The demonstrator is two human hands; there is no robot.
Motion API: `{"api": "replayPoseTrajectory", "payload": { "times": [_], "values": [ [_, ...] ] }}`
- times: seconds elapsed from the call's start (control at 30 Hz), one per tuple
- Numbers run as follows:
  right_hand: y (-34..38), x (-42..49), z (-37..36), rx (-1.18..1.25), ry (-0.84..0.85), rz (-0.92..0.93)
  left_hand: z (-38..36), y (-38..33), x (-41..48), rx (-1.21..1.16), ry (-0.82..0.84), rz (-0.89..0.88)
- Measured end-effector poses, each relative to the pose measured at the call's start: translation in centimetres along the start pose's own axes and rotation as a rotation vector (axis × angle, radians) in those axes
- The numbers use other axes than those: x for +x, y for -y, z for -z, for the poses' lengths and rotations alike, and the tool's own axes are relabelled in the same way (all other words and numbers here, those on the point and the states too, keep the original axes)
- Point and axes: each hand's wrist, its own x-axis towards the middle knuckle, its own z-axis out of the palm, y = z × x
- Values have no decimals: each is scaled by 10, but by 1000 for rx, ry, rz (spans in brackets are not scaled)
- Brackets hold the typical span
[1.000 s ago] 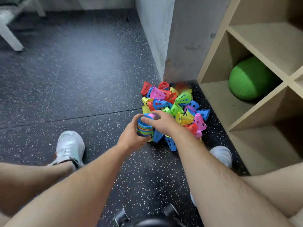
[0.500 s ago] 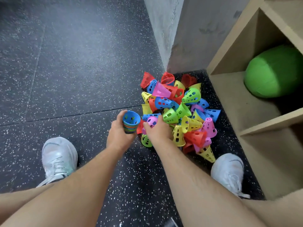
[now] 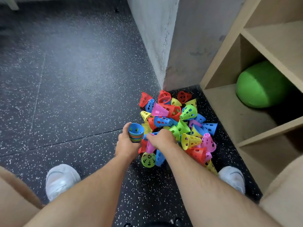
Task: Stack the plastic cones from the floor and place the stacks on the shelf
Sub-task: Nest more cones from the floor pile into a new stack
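Wooden shelf [image 3: 229, 104] at right, green ball [image 3: 259, 86] in one compartment; concrete wall [image 3: 185, 46] far; cone pile [image 3: 188, 126] on speckled floor [image 3: 65, 79] between white shoes [image 3: 61, 179]. Left hand [image 3: 126, 145] grips a short stack [image 3: 136, 133], mouth up, at the pile's left edge. Right hand [image 3: 161, 139], just beside it, curls over a pink cone [image 3: 150, 147], fingertips hidden.

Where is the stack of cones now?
Head view, centre: the stack is gripped in the left hand, just left of the loose cone pile.

About thirty loose cones [image 3: 188, 112], one stack [image 3: 135, 135] (multicoloured), one green ball [image 3: 260, 86].
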Motion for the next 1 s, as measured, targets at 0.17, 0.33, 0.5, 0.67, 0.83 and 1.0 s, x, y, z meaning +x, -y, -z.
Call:
{"api": "replayPoseTrajectory", "payload": {
  "times": [0.17,0.33,0.5,0.67,0.83,1.0],
  "values": [
    [0,2,26,85,-255,141,4,3,8,52,60,-44],
    [4,6,15,381,-187,322,-2,13,11,62,99,-104],
    [-6,4,-21,263,-47,408,-10,15,2,19,42,-131],
    [-4,0,-20,241,79,440,-8,16,2,-45,48,-106],
    [18,10,-27,251,107,462,5,21,11,-76,-9,-61],
    [34,34,-33,223,57,500,22,15,28,-50,-74,-66]
  ]
}}
